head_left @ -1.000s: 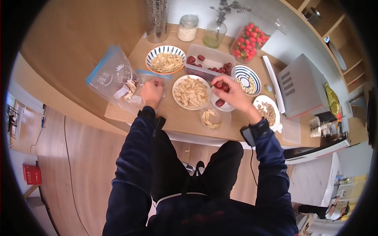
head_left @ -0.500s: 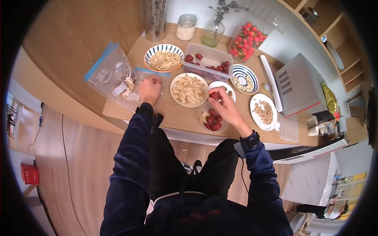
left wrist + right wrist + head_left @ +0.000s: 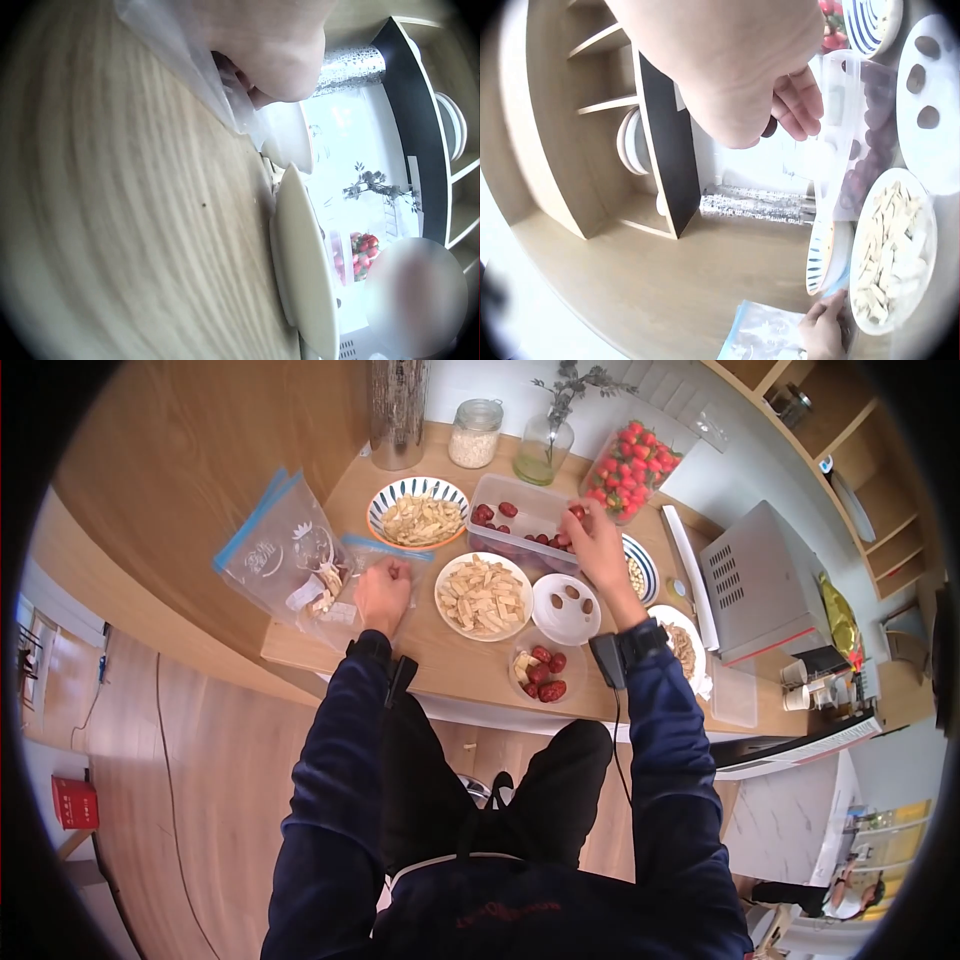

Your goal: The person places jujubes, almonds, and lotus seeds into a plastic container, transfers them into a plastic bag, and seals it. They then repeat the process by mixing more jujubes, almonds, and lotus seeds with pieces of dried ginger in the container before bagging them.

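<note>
My right hand (image 3: pixel 598 547) is over the near right side of a clear plastic box (image 3: pixel 520 500) of red dates. It pinches a red date (image 3: pixel 577 512) at the fingertips; in the right wrist view the hand mostly hides it. On a clear zip bag (image 3: pixel 385 547) rests my left hand (image 3: pixel 383 597), its fingers loosely curled. A small clear cup (image 3: pixel 518 678) near the table edge contains several red dates (image 3: pixel 550 690) and pale slices. Between box and cup lies a white plate (image 3: pixel 550 622) bearing three brown ovals. Left of it stands a bowl (image 3: pixel 442 625) of pale sliced sticks.
Behind are a striped bowl (image 3: pixel 376 510) of pale slices, a glass jar (image 3: pixel 475 435), a vase (image 3: pixel 545 450) and a strawberry box (image 3: pixel 632 472). A blue-ringed bowl (image 3: pixel 647 572), a plate of brown pieces (image 3: pixel 684 650) and a grey appliance (image 3: pixel 765 580) stand right. Another zip bag (image 3: pixel 275 555) lies left.
Several dates passed from my right hand into the small cup. The right hand then moved from beside the white plate up and away to the date box. My left hand stays in place.
</note>
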{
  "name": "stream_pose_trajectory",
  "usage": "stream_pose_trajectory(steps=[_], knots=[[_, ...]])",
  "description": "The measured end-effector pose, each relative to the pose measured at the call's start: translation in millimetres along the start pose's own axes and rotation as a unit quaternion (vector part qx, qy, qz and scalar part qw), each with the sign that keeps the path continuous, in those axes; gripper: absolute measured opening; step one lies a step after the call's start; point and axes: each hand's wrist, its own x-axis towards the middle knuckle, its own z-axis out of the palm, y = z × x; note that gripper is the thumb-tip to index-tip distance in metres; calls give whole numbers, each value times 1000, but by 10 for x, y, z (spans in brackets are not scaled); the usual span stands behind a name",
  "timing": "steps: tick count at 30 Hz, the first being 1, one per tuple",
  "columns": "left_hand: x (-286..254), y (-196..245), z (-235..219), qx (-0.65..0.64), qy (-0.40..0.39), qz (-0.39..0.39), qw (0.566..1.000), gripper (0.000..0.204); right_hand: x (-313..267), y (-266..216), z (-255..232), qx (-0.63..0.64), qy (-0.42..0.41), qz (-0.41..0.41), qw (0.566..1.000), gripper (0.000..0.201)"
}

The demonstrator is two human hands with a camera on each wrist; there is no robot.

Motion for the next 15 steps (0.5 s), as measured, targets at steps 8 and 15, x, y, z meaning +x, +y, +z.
stream_pose_trajectory(steps=[8, 15], knots=[[3, -14, 16, -11, 6, 5, 1000, 19, -171, 55, -149, -204, -6, -88, 975, 21], [15, -65, 64, -18, 15, 19, 1000, 17, -791, 429, -79, -314, -163, -189, 916, 12]])
